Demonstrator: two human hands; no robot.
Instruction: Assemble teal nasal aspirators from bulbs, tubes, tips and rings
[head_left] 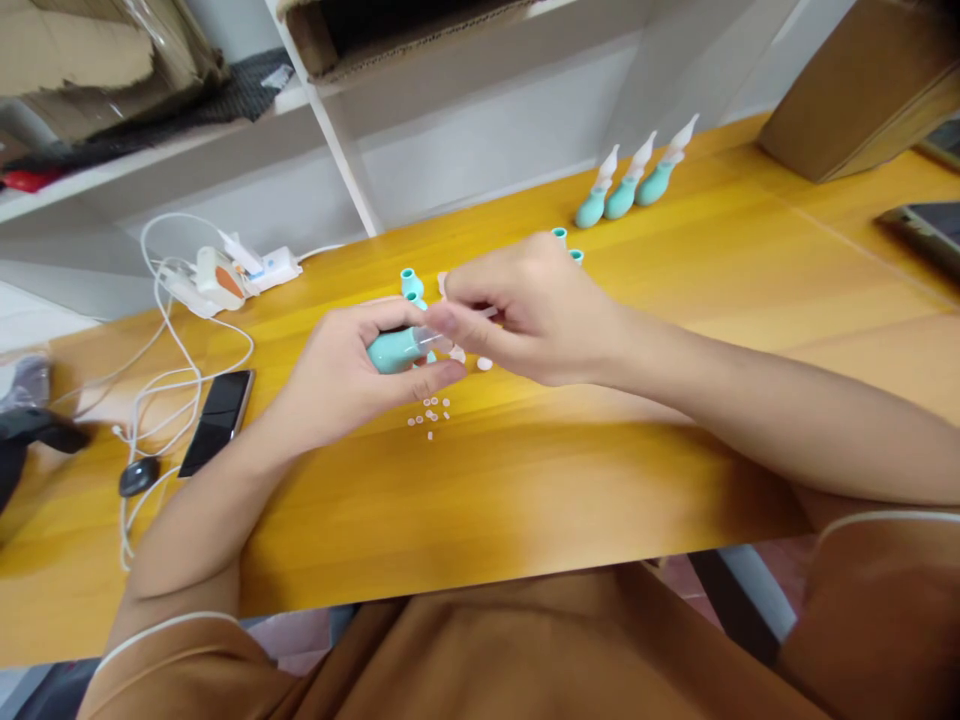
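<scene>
My left hand (352, 370) is closed around a teal squeeze bulb (394, 352), which lies on its side in the air over the table. From the bulb's mouth a clear, whitish nozzle (433, 341) points right, and my right hand (536, 315) pinches it between thumb and fingers. The nozzle's far end is partly hidden by the right hand. Behind the hands stand more teal bulbs (409, 281) with open mouths. Small pale rings (430, 413) lie scattered on the table below the left hand, and several whitish pieces (484, 364) lie under the right hand.
Three teal bulbs with white tips (621, 196) stand at the back right. A cardboard box (855, 95) and a dark device (930, 235) are further right. At left are a phone (219, 422), tangled white cables (196, 370) and a power strip (274, 268).
</scene>
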